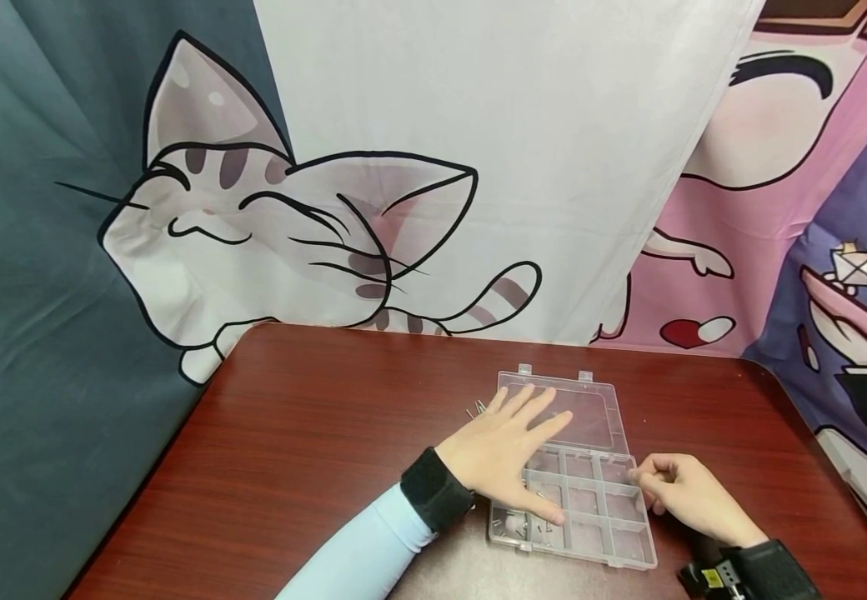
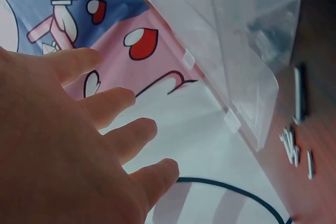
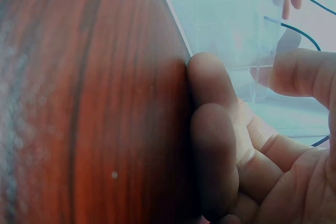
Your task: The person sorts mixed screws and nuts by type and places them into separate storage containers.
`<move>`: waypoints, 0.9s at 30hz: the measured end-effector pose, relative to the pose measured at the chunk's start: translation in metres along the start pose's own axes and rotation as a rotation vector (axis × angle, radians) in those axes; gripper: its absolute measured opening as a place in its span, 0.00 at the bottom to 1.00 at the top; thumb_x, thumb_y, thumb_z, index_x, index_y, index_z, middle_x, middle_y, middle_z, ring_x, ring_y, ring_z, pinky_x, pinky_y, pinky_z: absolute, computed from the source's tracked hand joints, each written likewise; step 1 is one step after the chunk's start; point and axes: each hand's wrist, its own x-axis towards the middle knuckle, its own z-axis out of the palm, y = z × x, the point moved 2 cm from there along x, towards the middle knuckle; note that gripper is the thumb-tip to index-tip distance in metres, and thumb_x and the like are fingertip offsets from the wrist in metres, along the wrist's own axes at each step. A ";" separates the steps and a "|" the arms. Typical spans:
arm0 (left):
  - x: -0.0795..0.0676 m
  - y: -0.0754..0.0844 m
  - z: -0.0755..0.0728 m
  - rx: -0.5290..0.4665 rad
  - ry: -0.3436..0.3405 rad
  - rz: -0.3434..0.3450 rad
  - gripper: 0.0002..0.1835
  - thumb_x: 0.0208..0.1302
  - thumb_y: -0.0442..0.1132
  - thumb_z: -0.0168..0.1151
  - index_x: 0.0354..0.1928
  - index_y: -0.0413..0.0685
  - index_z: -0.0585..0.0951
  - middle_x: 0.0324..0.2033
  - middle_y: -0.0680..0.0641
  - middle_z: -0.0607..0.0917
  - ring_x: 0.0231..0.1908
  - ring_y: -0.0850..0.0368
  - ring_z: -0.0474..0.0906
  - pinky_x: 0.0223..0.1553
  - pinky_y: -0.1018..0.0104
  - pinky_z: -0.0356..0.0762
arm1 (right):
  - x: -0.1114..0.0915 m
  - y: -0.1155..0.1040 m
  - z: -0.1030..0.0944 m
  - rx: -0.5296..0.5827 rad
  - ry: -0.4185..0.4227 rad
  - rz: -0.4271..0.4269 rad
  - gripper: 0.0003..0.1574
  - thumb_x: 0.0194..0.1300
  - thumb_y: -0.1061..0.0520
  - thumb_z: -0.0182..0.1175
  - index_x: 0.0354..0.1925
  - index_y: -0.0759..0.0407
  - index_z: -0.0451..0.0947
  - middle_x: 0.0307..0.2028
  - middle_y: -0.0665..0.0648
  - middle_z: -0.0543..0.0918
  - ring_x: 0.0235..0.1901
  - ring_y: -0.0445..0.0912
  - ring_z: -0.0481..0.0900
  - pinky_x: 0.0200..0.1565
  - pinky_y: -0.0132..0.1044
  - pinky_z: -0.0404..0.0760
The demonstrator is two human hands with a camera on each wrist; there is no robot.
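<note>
A clear plastic compartment box (image 1: pixel 587 533) stands on the table with its lid (image 1: pixel 591 408) swung back on the far side. Small metal pieces that look like screws (image 1: pixel 519 525) lie in its near-left compartments. Over the left part of the box my left hand (image 1: pixel 504 450) is spread, its fingers straight and holding nothing. At the box's right edge my right hand (image 1: pixel 684 492) pinches the rim between thumb (image 3: pixel 299 74) and curled fingers. Beyond the left hand, several loose screws (image 2: pixel 289 145) and a longer dark metal rod (image 2: pixel 300 93) lie on the table.
The reddish-brown wooden table (image 1: pixel 313 433) reaches back to a hanging cloth (image 1: pixel 553 167) printed with a cat. A patterned pink and blue cloth (image 1: pixel 749 275) hangs at the right. Black bands with gear wrap both wrists.
</note>
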 end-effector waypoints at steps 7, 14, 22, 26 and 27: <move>-0.024 -0.020 -0.008 0.023 -0.002 -0.008 0.66 0.41 0.88 0.44 0.81 0.61 0.51 0.79 0.46 0.46 0.77 0.46 0.40 0.72 0.45 0.38 | -0.001 -0.001 0.000 0.001 0.005 -0.018 0.21 0.67 0.42 0.59 0.33 0.59 0.80 0.22 0.53 0.79 0.22 0.44 0.78 0.29 0.37 0.77; -0.050 -0.043 -0.011 0.013 0.018 0.000 0.59 0.46 0.81 0.54 0.78 0.58 0.61 0.76 0.47 0.60 0.75 0.49 0.53 0.72 0.50 0.45 | -0.001 -0.003 0.000 -0.003 0.008 -0.026 0.21 0.67 0.43 0.58 0.31 0.59 0.79 0.21 0.52 0.78 0.22 0.43 0.78 0.29 0.37 0.77; -0.061 -0.054 -0.003 0.060 0.022 0.092 0.24 0.48 0.52 0.67 0.50 0.55 0.81 0.38 0.59 0.72 0.37 0.65 0.69 0.43 0.70 0.71 | -0.001 -0.002 -0.001 -0.006 0.005 -0.026 0.21 0.67 0.43 0.58 0.31 0.59 0.79 0.21 0.52 0.79 0.22 0.43 0.78 0.28 0.36 0.77; -0.061 -0.052 0.007 0.072 0.016 0.114 0.15 0.49 0.46 0.67 0.41 0.55 0.81 0.32 0.60 0.71 0.32 0.66 0.69 0.39 0.72 0.71 | -0.002 -0.003 0.000 -0.009 0.012 -0.026 0.21 0.67 0.43 0.58 0.30 0.58 0.78 0.20 0.52 0.78 0.21 0.44 0.78 0.29 0.37 0.77; -0.060 -0.052 0.009 0.074 0.015 0.118 0.14 0.49 0.45 0.67 0.39 0.55 0.81 0.32 0.60 0.71 0.32 0.67 0.69 0.39 0.72 0.72 | -0.002 -0.004 0.001 -0.009 0.013 -0.025 0.21 0.67 0.43 0.58 0.30 0.58 0.78 0.20 0.52 0.78 0.21 0.44 0.78 0.29 0.37 0.77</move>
